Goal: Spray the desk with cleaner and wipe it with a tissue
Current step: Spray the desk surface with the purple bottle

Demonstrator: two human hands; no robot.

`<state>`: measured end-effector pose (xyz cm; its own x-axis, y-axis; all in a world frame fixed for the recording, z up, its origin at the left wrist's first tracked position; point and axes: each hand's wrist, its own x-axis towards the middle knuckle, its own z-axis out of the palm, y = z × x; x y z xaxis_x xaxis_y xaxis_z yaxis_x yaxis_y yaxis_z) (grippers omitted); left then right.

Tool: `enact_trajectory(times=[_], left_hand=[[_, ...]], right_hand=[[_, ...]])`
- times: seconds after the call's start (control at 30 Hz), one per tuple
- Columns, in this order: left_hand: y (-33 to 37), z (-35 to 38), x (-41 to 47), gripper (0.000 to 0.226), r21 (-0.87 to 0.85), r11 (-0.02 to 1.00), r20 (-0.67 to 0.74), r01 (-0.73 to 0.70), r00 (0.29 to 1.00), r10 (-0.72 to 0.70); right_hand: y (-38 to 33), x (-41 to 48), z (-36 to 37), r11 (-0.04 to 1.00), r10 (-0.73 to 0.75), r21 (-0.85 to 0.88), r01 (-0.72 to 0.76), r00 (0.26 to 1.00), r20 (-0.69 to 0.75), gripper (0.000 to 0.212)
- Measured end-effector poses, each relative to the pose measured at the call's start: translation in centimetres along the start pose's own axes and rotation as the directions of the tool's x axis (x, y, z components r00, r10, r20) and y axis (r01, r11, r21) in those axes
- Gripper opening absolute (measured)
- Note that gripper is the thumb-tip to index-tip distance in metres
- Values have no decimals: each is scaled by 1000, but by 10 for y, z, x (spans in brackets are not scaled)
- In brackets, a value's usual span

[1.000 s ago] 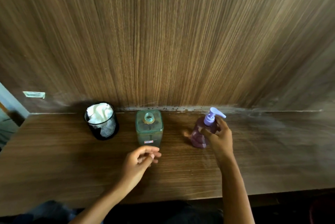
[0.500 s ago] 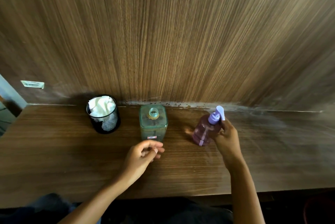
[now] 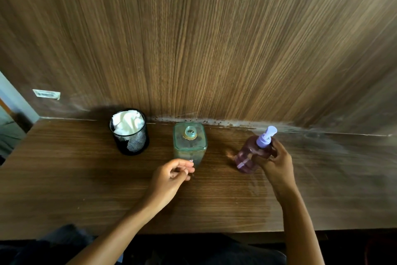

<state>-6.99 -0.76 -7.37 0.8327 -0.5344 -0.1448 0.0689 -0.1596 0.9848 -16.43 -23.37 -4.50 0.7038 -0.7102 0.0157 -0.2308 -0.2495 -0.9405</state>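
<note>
Right hand (image 3: 276,164): fingers (image 3: 261,158) wrapped about the shoulder and upper body of the purple pump bottle (image 3: 250,156), clamped on it; the bottle is tilted, base toward the person's left and resting on or just off the worktop (image 3: 75,178) (cannot tell which), its lilac pump head (image 3: 266,137) uppermost, nozzle pointing up and away toward the rear wall. Long axis of the bottle: slanting from lower left to upper right. Left hand (image 3: 169,181): fingers (image 3: 185,167) curled loosely together, thumb meeting fingertips, holding nothing visible; it hovers just in front of the green square jar (image 3: 190,143) and touches or nearly touches its near face. Tissue (image 3: 127,122): white, crumpled, stuffed in a black mesh cup (image 3: 131,139) that stands upright to the left of the jar, well apart from the bottle; it lies away and to the left of the left hand, which is the nearer hand to it by a clear margin. Judgement: cleaner is in hand, spraying not yet evident; the tissue pick falls naturally to the left hand. Worktop: dark wood-grain laminate, dull grey haze toward the right end. Rear: wood-grain wall panel (image 3: 214,39), speckled residue along the joint, small white label (image 3: 46,94) at left.
</note>
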Motion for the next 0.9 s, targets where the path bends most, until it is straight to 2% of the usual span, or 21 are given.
enact_trajectory(times=[0.2,0.4,0.47,0.5,0.57,0.63,0.67,0.7,0.73,0.8,0.83,0.9], left_hand=[[-1,-1,1,29,23,1000,-9,4,1000,-4],[0,-1,0,28,54,998,-35,-18,999,20],[-1,1,-2,24,148,989,-126,-25,991,44],[-1,1,-4,19,229,972,-201,-53,974,101],[5,-2,-7,12,439,871,-302,-219,877,373],[13,-7,-2,34,591,717,-287,-370,735,615],[13,-9,5,49,608,682,-263,-406,708,656],[13,-11,13,67,585,690,-228,-426,730,644],[13,-11,21,85,527,729,-180,-437,781,598],[9,-8,33,112,365,858,-80,-362,906,416],[7,-7,37,118,297,904,-48,-307,941,336],[6,-8,43,114,220,941,-52,-259,960,276]], right_hand=[[7,5,4,955,-81,-295,23,979,-188,55],[2,3,6,930,-80,-367,-10,970,-228,61],[0,1,7,938,-44,-344,-31,977,-208,73],[0,0,6,950,-19,-310,-40,982,-186,83],[-1,-3,3,981,1,-194,-26,992,-127,97],[-3,-7,-1,995,-43,-93,36,996,-81,108],[-5,-9,-2,996,-74,-62,69,995,-70,112],[-6,-11,-2,994,-106,-45,103,992,-67,115],[-8,-11,-2,990,-137,-43,134,988,-74,116],[-8,-12,-3,974,-212,-101,201,971,-107,112],[-7,-11,-3,961,-252,-150,233,960,-126,109],[-6,-11,-4,939,-299,-220,263,942,-152,99]])
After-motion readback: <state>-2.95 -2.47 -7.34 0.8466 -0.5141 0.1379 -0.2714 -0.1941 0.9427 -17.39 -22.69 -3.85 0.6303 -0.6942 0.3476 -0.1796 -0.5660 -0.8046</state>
